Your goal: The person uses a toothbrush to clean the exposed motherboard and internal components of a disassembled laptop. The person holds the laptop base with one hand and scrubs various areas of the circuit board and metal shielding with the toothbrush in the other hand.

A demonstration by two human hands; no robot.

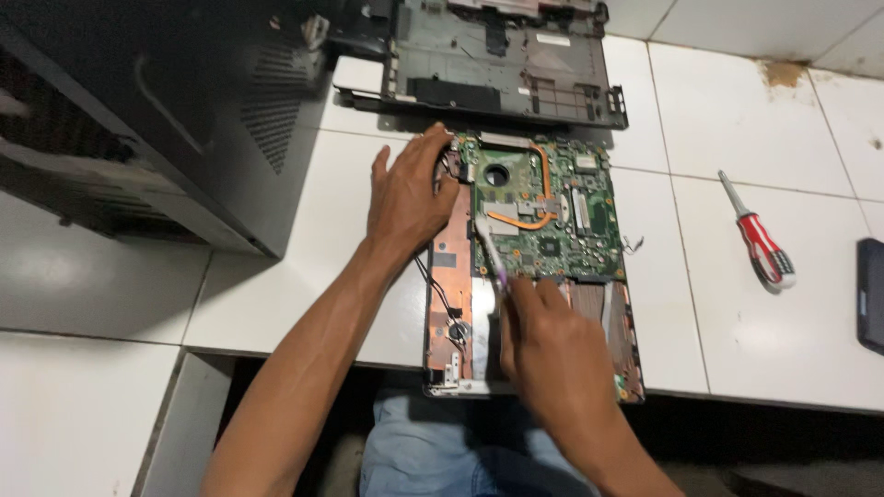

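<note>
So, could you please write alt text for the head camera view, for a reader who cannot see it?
A person's left hand steadies an opened laptop base on a white tiled counter, while the right hand holds a pale slim tool over its green circuit board. A red-handled screwdriver lies to the right.

An opened laptop base (529,276) lies on a white tiled counter (755,340), its green board (543,212) at the far end. The left hand (410,198) rests on the base's far-left corner. The right hand (543,345) grips a pale-handled tool (488,248) whose far end lies on the board. A red-handled screwdriver (760,241) lies well to the right, and a dark shell (502,60) sits beyond.
</note>
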